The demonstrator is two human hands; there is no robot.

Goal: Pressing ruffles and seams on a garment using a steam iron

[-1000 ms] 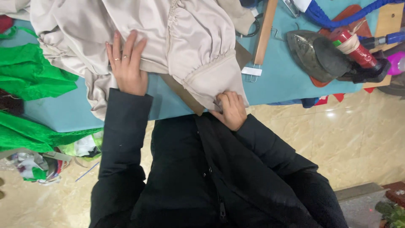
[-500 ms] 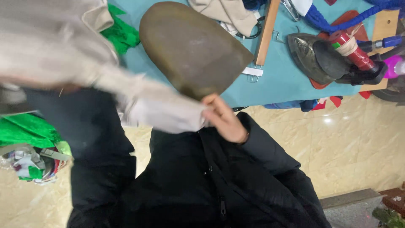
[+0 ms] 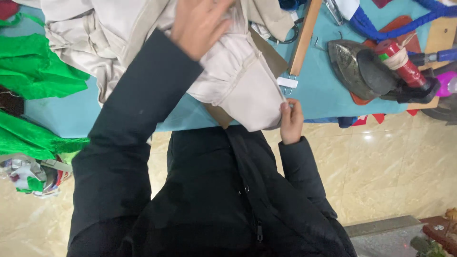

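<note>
— Where do we have the cream garment (image 3: 238, 81)?

— Spread over the blue table (image 3: 323, 95), its near corner hanging past the edge toward us. Our right hand (image 3: 290, 121) pinches that corner, fingers closed on the cloth at the table's rim.

— And our left hand (image 3: 200, 21)?

— Raised over the garment's middle, fingers spread and blurred; we cannot tell whether it touches the fabric. It grips nothing.

— What lies around?

— An iron (image 3: 366, 71) to the right, well apart, and green fabric (image 3: 33, 71) on the left.
</note>
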